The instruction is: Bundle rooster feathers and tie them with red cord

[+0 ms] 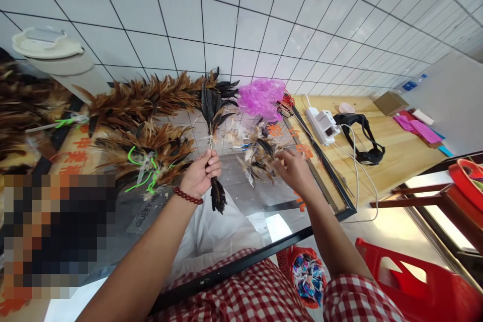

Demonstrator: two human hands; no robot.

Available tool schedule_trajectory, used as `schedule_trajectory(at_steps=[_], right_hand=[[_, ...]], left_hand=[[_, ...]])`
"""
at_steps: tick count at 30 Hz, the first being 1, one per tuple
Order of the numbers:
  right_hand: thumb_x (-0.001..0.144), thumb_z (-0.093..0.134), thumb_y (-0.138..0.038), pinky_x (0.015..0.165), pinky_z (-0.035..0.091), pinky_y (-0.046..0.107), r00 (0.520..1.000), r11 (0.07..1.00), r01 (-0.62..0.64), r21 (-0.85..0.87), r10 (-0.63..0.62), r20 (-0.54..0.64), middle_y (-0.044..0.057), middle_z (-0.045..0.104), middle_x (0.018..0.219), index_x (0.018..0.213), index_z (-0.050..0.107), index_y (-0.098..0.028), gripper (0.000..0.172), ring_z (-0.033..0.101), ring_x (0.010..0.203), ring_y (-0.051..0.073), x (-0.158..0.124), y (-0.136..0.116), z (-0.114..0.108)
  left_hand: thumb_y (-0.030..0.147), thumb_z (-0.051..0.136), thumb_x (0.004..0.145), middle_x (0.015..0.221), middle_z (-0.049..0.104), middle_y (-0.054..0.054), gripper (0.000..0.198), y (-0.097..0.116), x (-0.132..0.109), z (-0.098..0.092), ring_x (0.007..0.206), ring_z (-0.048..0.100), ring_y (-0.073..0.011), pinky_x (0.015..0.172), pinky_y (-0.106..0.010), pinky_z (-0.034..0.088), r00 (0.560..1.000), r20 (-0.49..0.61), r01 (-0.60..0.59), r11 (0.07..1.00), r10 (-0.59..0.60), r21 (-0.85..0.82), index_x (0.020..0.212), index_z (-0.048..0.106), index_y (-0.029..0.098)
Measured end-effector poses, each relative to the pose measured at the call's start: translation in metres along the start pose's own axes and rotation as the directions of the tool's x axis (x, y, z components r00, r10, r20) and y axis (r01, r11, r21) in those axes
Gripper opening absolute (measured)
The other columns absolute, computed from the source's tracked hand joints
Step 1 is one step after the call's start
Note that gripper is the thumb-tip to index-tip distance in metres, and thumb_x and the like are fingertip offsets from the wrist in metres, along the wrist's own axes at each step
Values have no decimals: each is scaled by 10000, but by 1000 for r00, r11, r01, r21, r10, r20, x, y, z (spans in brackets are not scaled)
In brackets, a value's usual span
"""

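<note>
My left hand (204, 173) is closed round the middle of a feather bundle (212, 105). Its dark feathers fan out above the fist, pale quills are gathered just over the fingers, and more black feathers stick out below. At the right edge of a heap of loose feathers (262, 153), brown, black and whitish, is my right hand (294, 168). Its fingers are bent together against the heap, and what they pinch is too small to make out. Left of my left hand lies a bunch of brown feathers (162, 143) tied with bright green string.
Behind lies a long row of brown feathers (151, 95) beside a crumpled pink plastic bag (262, 98). A white power strip (320, 126) with cables and a black strap (362, 136) rest on the wooden table at right. A red stool (415, 282) stands below right.
</note>
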State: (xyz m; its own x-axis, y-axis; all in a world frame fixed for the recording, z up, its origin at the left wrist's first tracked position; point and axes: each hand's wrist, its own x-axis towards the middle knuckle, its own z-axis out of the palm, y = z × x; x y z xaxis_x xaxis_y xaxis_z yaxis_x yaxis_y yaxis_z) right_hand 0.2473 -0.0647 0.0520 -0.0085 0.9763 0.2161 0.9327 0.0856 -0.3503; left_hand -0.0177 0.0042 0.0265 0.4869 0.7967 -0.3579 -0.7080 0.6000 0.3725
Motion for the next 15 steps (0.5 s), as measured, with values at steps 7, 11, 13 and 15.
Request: schedule_trajectory(at_steps=[7, 11, 13, 15], right_hand=[[842, 576, -249, 621, 473, 342, 982, 988, 149, -41, -143, 123, 39, 645, 789, 790, 651, -274, 94, 619, 724, 220, -22, -44, 35], [889, 502, -259, 644, 492, 330, 994, 999, 47, 17, -49, 100, 51, 655, 885, 853, 644, -234, 148, 627, 766, 209, -14, -20, 21], [867, 550, -274, 746, 513, 378, 1000, 999, 5, -36, -5, 10, 84, 652, 1010, 956, 647, -214, 144, 628, 879, 239, -11, -4, 13], [822, 628, -276, 856, 500, 463, 999, 997, 8, -78, -11, -35, 119, 636, 1129, 1056, 642, -208, 245, 604, 1012, 291, -12, 5, 10]], left_hand=[[184, 451, 936, 548, 378, 55, 229, 1, -1, -1, 369, 316, -15, 335, -118, 236, 1000, -2, 18, 1000, -18, -5, 733, 528, 111], [187, 453, 935, 549, 381, 54, 224, 1, 0, -1, 370, 323, -15, 336, -117, 243, 1000, 0, 28, 1000, -28, -1, 738, 527, 113], [187, 438, 940, 549, 383, 53, 233, 1, 0, -1, 367, 322, -15, 335, -118, 242, 1000, -4, 30, 1000, -30, 0, 736, 524, 113], [185, 411, 949, 547, 382, 53, 252, 1, 0, 0, 365, 320, -14, 335, -117, 240, 999, -8, 35, 999, -35, 4, 734, 520, 113]])
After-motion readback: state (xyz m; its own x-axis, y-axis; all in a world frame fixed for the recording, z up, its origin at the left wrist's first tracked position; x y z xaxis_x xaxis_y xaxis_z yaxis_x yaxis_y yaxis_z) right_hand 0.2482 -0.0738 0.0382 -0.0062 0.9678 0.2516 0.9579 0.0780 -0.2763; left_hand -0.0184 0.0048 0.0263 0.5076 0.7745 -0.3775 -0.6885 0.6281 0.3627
